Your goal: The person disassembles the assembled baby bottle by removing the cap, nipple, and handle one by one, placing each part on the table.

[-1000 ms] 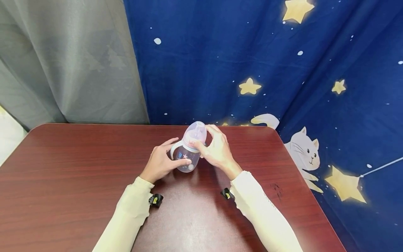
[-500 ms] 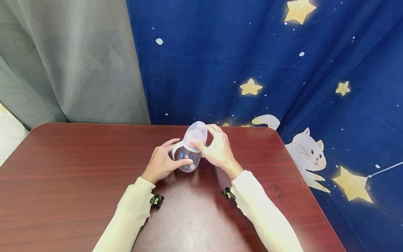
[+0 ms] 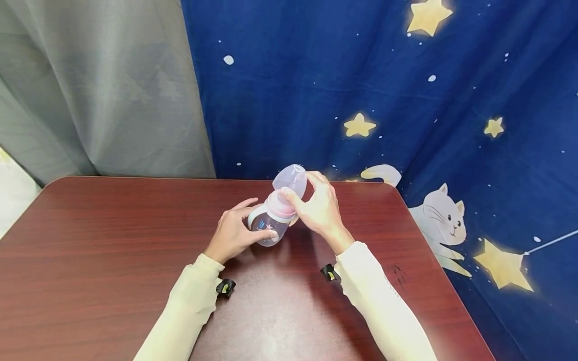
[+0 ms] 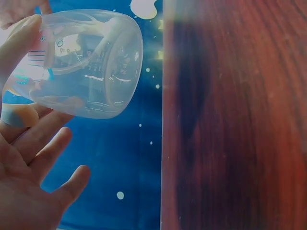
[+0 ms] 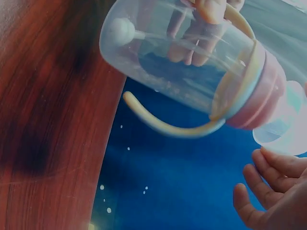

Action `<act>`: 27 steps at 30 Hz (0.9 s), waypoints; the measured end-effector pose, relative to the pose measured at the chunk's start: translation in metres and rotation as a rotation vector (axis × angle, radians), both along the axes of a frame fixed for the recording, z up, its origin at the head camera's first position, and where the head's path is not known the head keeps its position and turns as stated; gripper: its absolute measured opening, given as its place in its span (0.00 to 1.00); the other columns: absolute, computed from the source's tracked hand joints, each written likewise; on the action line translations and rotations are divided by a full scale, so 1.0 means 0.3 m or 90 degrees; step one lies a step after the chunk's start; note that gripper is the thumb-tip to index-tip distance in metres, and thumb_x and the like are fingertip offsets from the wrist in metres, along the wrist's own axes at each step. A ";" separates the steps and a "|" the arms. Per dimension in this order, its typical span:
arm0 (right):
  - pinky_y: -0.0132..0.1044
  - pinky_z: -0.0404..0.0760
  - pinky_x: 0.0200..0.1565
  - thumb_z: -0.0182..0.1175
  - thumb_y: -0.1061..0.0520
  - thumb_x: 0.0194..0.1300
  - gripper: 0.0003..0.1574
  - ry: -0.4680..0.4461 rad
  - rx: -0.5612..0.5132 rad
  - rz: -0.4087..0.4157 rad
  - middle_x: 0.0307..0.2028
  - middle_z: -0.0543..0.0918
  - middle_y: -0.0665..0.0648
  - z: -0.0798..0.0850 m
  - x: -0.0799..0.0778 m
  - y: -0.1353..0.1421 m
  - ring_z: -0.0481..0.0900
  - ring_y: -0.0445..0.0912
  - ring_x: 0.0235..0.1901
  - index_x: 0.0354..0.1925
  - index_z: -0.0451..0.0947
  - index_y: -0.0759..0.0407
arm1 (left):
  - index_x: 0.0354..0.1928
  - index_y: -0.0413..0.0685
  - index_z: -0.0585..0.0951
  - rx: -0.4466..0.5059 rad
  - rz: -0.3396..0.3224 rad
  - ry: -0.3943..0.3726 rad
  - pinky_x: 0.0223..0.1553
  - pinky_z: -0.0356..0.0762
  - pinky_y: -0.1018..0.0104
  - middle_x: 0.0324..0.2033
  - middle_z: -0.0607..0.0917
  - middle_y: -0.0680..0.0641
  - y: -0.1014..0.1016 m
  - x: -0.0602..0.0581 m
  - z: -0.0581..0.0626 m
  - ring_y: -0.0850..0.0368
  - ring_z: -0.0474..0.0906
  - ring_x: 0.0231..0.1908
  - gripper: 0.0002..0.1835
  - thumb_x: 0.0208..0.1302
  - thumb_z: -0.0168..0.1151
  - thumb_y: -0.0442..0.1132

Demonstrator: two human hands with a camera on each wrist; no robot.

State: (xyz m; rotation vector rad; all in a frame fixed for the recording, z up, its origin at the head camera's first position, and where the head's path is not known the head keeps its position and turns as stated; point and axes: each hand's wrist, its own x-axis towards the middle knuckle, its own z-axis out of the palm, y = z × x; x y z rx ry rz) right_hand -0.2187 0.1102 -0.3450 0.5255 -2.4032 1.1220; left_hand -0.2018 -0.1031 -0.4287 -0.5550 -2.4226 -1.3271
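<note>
In the head view, my left hand (image 3: 231,233) grips a clear baby bottle (image 3: 266,222), which tilts to the right above the table. Its thumb crosses the printed front, while other fingers spread out in the left wrist view. A pink collar (image 5: 266,91) tops the bottle. Two pale curved handles flank it, one handle (image 5: 177,130) showing whole in the right wrist view. Inside runs a straw ending in a white ball (image 5: 120,31). My right hand (image 3: 321,209) pinches a translucent domed cap (image 3: 289,179) between thumb and fingers, tipped at the collar's top.
A reddish-brown wooden table (image 3: 113,260) lies under both hands. Behind it hang a grey curtain (image 3: 117,90) and a blue curtain (image 3: 289,90) with stars and a white cat. Each wrist carries a small black camera (image 3: 226,288).
The cap has come up off the bottle's collar, lifted up and to the right by my right hand, exposing the pink collar. My left hand keeps its grip on the bottle.
</note>
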 end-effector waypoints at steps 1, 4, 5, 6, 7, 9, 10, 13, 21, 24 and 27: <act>0.43 0.73 0.57 0.70 0.41 0.58 0.29 0.006 -0.010 0.001 0.48 0.83 0.53 0.001 0.000 0.004 0.77 0.46 0.53 0.52 0.83 0.57 | 0.50 0.53 0.88 0.001 0.003 0.001 0.42 0.77 0.53 0.55 0.84 0.45 -0.003 0.000 0.000 0.53 0.76 0.60 0.33 0.38 0.83 0.56; 0.43 0.73 0.56 0.71 0.43 0.59 0.28 0.022 -0.042 0.007 0.48 0.83 0.53 0.009 0.001 0.017 0.77 0.45 0.52 0.52 0.83 0.57 | 0.51 0.53 0.87 0.004 0.013 0.007 0.43 0.78 0.51 0.54 0.85 0.45 -0.011 -0.002 0.002 0.53 0.76 0.61 0.34 0.38 0.83 0.56; 0.43 0.74 0.55 0.71 0.44 0.59 0.27 0.026 -0.051 0.009 0.48 0.83 0.52 0.011 0.002 0.021 0.77 0.45 0.51 0.52 0.83 0.57 | 0.51 0.53 0.87 0.004 0.017 0.007 0.44 0.77 0.50 0.54 0.85 0.46 -0.014 -0.003 0.002 0.53 0.76 0.61 0.34 0.38 0.83 0.56; 0.43 0.74 0.53 0.71 0.44 0.58 0.27 0.032 -0.060 0.009 0.47 0.83 0.52 0.014 0.004 0.026 0.77 0.44 0.51 0.52 0.83 0.57 | 0.51 0.53 0.87 0.002 0.022 0.007 0.44 0.77 0.50 0.54 0.84 0.46 -0.016 -0.004 0.001 0.53 0.76 0.61 0.34 0.38 0.83 0.56; 0.43 0.74 0.52 0.71 0.44 0.58 0.27 0.037 -0.066 0.010 0.47 0.83 0.52 0.016 0.005 0.030 0.77 0.44 0.50 0.51 0.83 0.57 | 0.51 0.53 0.87 0.001 0.025 0.007 0.45 0.76 0.49 0.55 0.84 0.46 -0.018 -0.005 0.000 0.53 0.76 0.61 0.34 0.38 0.83 0.56; 0.43 0.74 0.50 0.71 0.44 0.58 0.26 0.045 -0.074 0.012 0.46 0.83 0.52 0.019 0.011 0.037 0.76 0.44 0.49 0.50 0.83 0.57 | 0.51 0.53 0.87 0.001 0.030 0.003 0.45 0.76 0.47 0.56 0.83 0.45 -0.021 -0.006 0.000 0.52 0.76 0.60 0.34 0.38 0.83 0.57; 0.43 0.74 0.50 0.72 0.44 0.58 0.26 0.050 -0.074 0.014 0.46 0.83 0.52 0.019 0.014 0.041 0.76 0.44 0.49 0.50 0.83 0.58 | 0.51 0.53 0.87 -0.001 0.035 0.002 0.45 0.75 0.46 0.56 0.83 0.44 -0.023 -0.007 -0.001 0.51 0.76 0.60 0.34 0.38 0.83 0.57; 0.43 0.74 0.54 0.72 0.45 0.58 0.27 0.060 -0.066 0.020 0.46 0.83 0.53 0.013 0.023 0.052 0.77 0.45 0.50 0.50 0.83 0.59 | 0.51 0.52 0.87 -0.003 0.043 0.000 0.46 0.74 0.45 0.57 0.83 0.44 -0.030 -0.008 -0.002 0.51 0.76 0.60 0.34 0.39 0.83 0.57; 0.47 0.72 0.57 0.72 0.48 0.56 0.31 0.070 -0.059 0.027 0.48 0.83 0.56 -0.010 0.045 0.077 0.77 0.47 0.52 0.55 0.81 0.62 | 0.51 0.51 0.87 0.002 0.048 -0.004 0.48 0.76 0.46 0.58 0.82 0.44 -0.041 -0.010 0.002 0.51 0.75 0.61 0.34 0.39 0.83 0.57; 0.48 0.73 0.57 0.73 0.47 0.56 0.32 0.058 -0.047 0.030 0.49 0.82 0.56 -0.020 0.054 0.083 0.76 0.47 0.53 0.56 0.80 0.61 | 0.52 0.51 0.87 0.010 0.056 0.002 0.48 0.76 0.46 0.57 0.83 0.44 -0.046 -0.010 0.004 0.50 0.76 0.61 0.35 0.39 0.83 0.56; 0.47 0.73 0.57 0.73 0.46 0.55 0.33 0.048 -0.029 0.036 0.50 0.82 0.54 -0.038 0.061 0.086 0.76 0.47 0.53 0.56 0.81 0.59 | 0.52 0.51 0.87 0.019 0.062 0.012 0.49 0.77 0.46 0.55 0.84 0.45 -0.049 -0.011 0.008 0.50 0.75 0.62 0.35 0.39 0.83 0.56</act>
